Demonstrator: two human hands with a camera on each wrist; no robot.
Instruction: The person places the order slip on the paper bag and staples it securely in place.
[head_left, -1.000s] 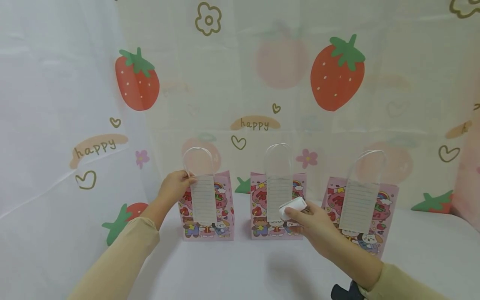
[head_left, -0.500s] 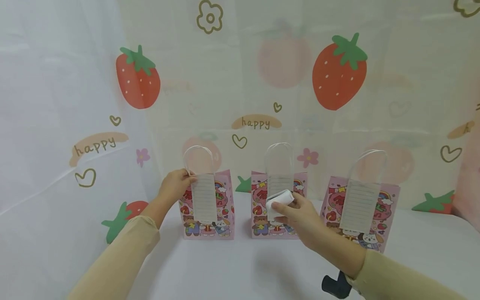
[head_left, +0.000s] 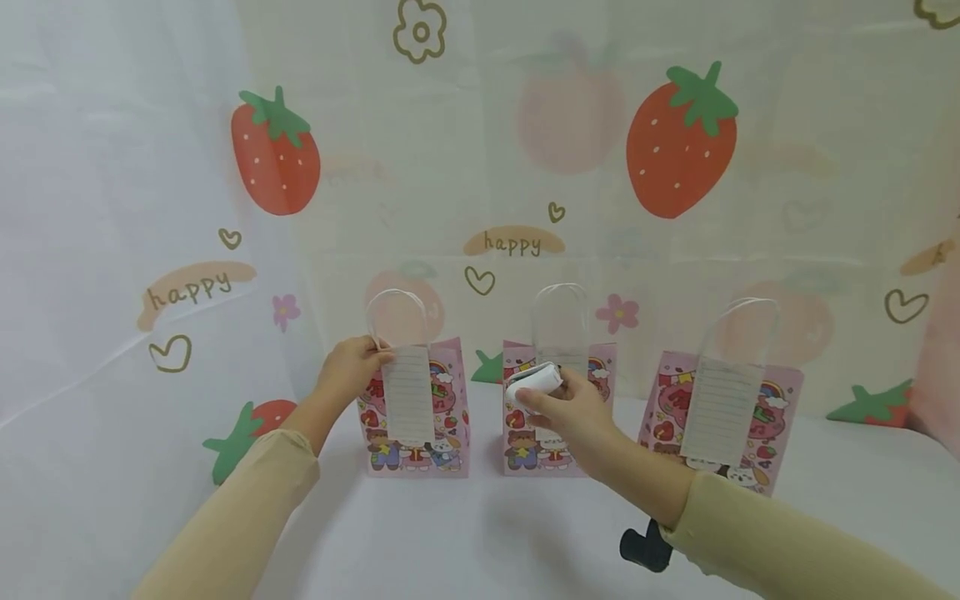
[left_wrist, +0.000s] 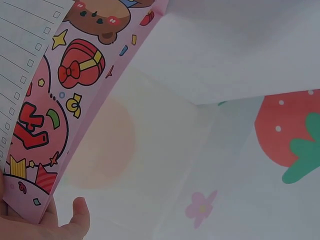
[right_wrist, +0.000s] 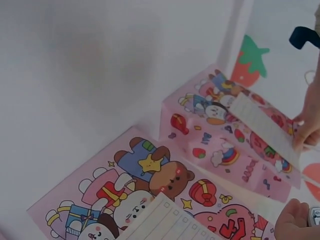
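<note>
In the head view my left hand pinches the upper left edge of the left pink cartoon gift bag, at the corner of a lined paper sheet hanging on its front. The left wrist view shows the fingers at the bag's top edge and the checkboxes along the sheet. Held between thumb and fingers of my right hand is a small white stapler, its jaws apart. It overlaps the middle gift bag in the head view. Only part of the stapler shows in the right wrist view.
A third pink bag stands at the right, tilted, with its own lined sheet. Each bag has a looped white handle. Strawberry-printed cloth hangs behind the white table. A black wrist mount sits under the right forearm.
My right hand has moved left with the stapler, from the middle bag's right side to its upper left. The left hand keeps its grip on the left bag.
</note>
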